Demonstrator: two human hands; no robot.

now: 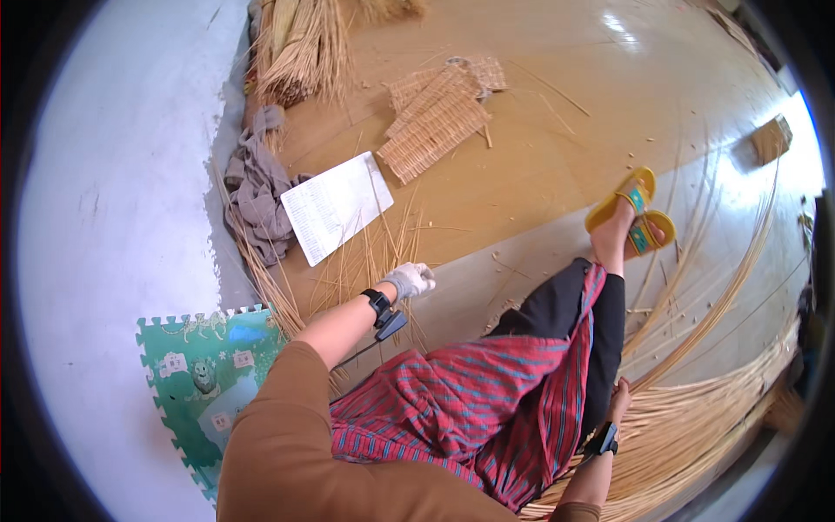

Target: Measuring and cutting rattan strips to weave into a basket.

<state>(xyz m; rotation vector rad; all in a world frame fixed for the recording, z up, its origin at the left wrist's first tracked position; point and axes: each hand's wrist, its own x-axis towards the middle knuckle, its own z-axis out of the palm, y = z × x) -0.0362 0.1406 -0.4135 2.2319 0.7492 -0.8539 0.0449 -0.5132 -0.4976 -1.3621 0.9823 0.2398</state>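
My left hand (pixel 410 280), in a white work glove, hovers in front of my lap with its fingers curled in. No object sticks out of it; loose thin wicker strands (pixel 370 261) lie on the floor beside it. Low on the right, by my knee, my bare right hand (pixel 619 400) is closed around long pale wicker rods (pixel 720 304), which arc away to the upper right. Its fingertips are partly hidden. Beneath that hand a thick bundle of similar rods (pixel 696 435) spreads across the floor.
Woven wicker panels (pixel 439 122) lie ahead, near a white printed sheet (pixel 337 209) and a crumpled grey cloth (pixel 261 187). Bundled stalks (pixel 300 52) stand at the far left. A green foam mat (pixel 204 374) is at my left; a brown block (pixel 771 139) sits far right.
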